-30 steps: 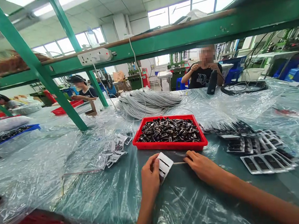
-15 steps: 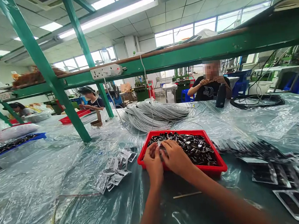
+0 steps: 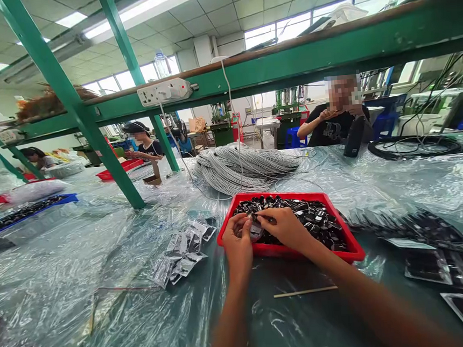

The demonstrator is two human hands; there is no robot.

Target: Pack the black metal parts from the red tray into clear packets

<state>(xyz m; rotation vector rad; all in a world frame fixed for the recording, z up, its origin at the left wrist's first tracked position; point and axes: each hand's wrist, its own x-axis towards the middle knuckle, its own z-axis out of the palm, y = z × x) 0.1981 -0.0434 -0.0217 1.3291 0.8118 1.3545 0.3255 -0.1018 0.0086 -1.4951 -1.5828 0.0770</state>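
Note:
Both my hands are over the near left corner of a red tray (image 3: 346, 254) heaped with small black parts (image 3: 317, 221). My left hand (image 3: 237, 244) is curled round a small white card (image 3: 255, 231). My right hand (image 3: 285, 227) pinches a small dark part against that card, fingers pressed together. A thin wooden stick (image 3: 305, 292) lies loose on the table in front of the tray, below my right forearm.
Clear plastic sheeting covers the green table. Small silver packets (image 3: 183, 248) lie left of the tray, rows of packed black pieces (image 3: 433, 256) to the right. A grey cable bundle (image 3: 243, 166) lies behind. A green post (image 3: 89, 126) stands left. Other people sit across the table.
One second ago my hands were near the table's edge, left on the card, right on the stick. The stick now lies loose and both hands have moved forward to the tray.

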